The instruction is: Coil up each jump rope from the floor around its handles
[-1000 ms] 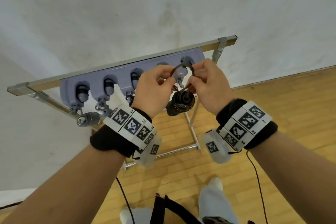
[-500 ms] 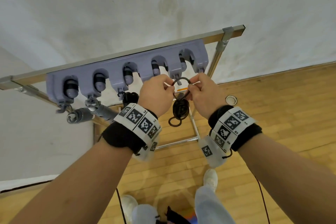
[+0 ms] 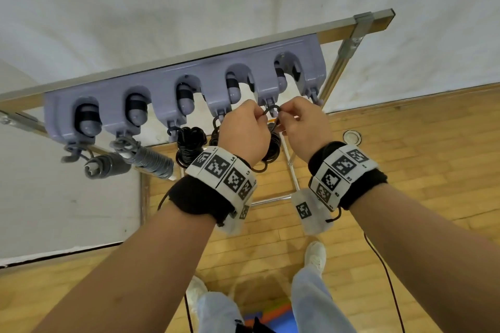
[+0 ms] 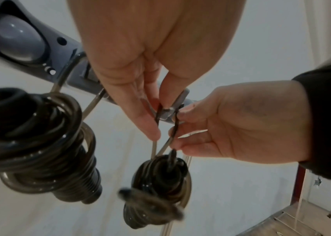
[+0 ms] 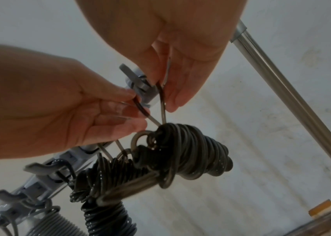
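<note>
A black jump rope (image 3: 273, 146) coiled round its handles hangs between my hands under the purple rack (image 3: 162, 89). My left hand (image 3: 260, 116) and right hand (image 3: 282, 117) each pinch one side of its top loop (image 3: 272, 108), which sits at a grey hook (image 3: 269, 101) near the rack's right end. In the left wrist view the left hand (image 4: 158, 111) and the right hand (image 4: 177, 126) hold the loop strands at the hook (image 4: 167, 114), with the bundle (image 4: 160, 183) dangling below. The right wrist view shows the same bundle (image 5: 191, 151) under the hook (image 5: 140, 83).
Other coiled ropes hang from hooks to the left: a black one (image 3: 189, 143) and a grey one (image 3: 148, 161) beside a grey handle (image 3: 108, 167). The rack sits on a metal frame (image 3: 349, 46) against a white wall. Below is wooden floor (image 3: 405, 143) and my feet.
Both hands have lifted the coiled rope up to the rack. Its loop, held in front of the rack a second ago, is now at the hook.
</note>
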